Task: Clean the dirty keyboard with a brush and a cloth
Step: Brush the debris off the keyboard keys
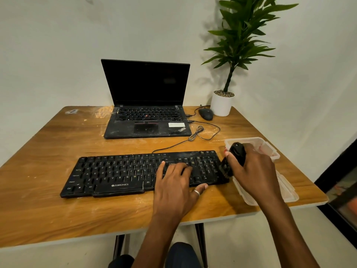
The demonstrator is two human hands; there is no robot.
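Both hands are at the right end of the keyboard [119, 171], which lies across the near half of the wooden table [58, 144], its keys dulled with pale dust. The left hand [174, 176] lies flat on the keys, fingers spread and straight, thumb hooked over the front edge. It grasps nothing, and I take it to be pinning the board so that it won't skate under the strokes. The right hand [251, 171] is wrapped round the handle of a black brush [236, 153], bristles tipped down onto the last column of keys, probably to flick grit off the end rather than across the board. Just behind that hand sits a clear plastic tub [270, 149], its lid [286, 192] lying on the table below the wrist. I can't pick out the cloth; a reddish tint shows inside the tub, but what it is I cannot tell. Wiping looks still to come.
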